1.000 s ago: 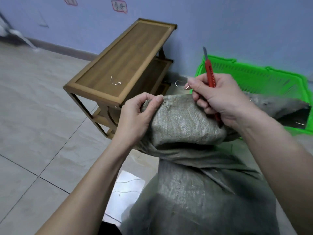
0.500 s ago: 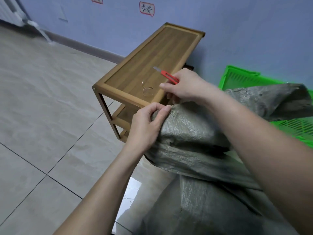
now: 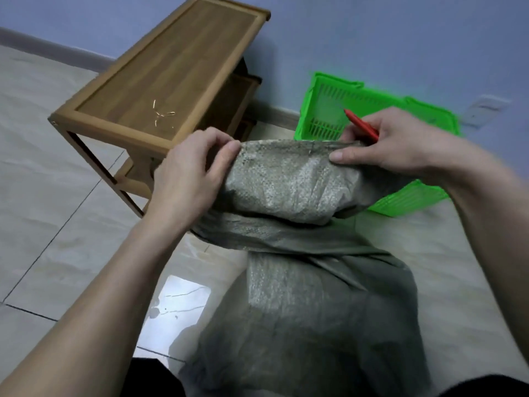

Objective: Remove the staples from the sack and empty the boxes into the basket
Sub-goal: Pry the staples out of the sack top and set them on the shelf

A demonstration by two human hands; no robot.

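Sack (image 3: 286,184) is sitting right in the middle here, a grey-green woven one standing on the tiled floor (image 3: 57,224), its top edge folded over and getting stretched flat between both hands; left hand (image 3: 189,173) is pinching the left end of that fold, fingers curled over the far side and thumb on the near side; right hand (image 3: 392,144) is gripping the right end the same way, thumb pressing flat on the near face, and it's also clutching a red cutter (image 3: 362,124) against the fingers, tip sticking out toward the far left; can't really tell if the blade is out, it's too blurry. Green plastic basket (image 3: 329,110) is lying on the floor just behind the sack on the far right, up against the blue wall (image 3: 372,38), and the sack is covering part of it; looks tilted, open side facing this way. Wooden shelf unit (image 3: 114,130) is standing at the far left, touching nothing; a few pulled staples (image 3: 163,113) are lying loose on its tabletop (image 3: 177,61), near the closer end. Boxes aren't showing, sack is closed over whatever's inside.
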